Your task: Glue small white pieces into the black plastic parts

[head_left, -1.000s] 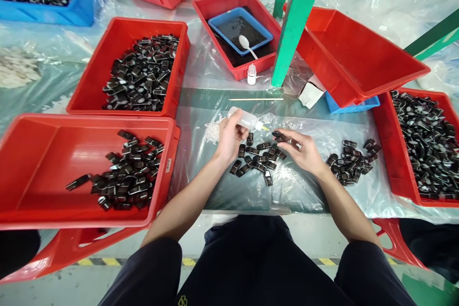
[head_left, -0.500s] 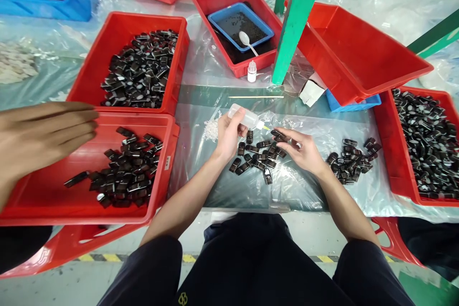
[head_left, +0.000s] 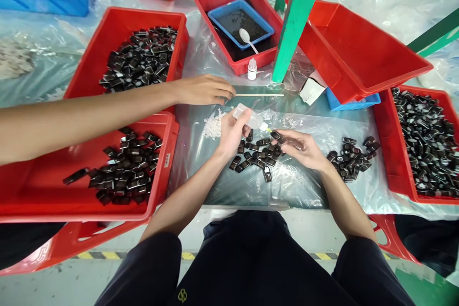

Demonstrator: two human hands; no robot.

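Note:
My left hand (head_left: pixel 232 133) is closed around a clear squeeze bottle (head_left: pixel 248 117), tilted so its yellow tip points right and down. That tip meets, or nearly meets, a small black glossy part (head_left: pixel 278 137) pinched in the fingers of my right hand (head_left: pixel 301 147). Below both hands lies a loose cluster of similar black parts (head_left: pixel 258 158) on the plastic sheet. A second pile of black parts (head_left: pixel 353 158) is to the right of my right hand. Small white pieces (head_left: pixel 212 125) are scattered left of my left hand.
A co-worker's arm (head_left: pixel 136 100) reaches in from the left, its fingertips at a thin stick (head_left: pixel 260 95). Red bins of black parts stand left (head_left: pixel 168 153) and right (head_left: pixel 394 172). A green post (head_left: pixel 296 24) rises beyond my hands, near a small white bottle (head_left: pixel 252 70).
The co-worker's hand has swept right from over the left bins to the stick's left end. My hands have shifted slightly, and the bottle tip is closer to the held black part.

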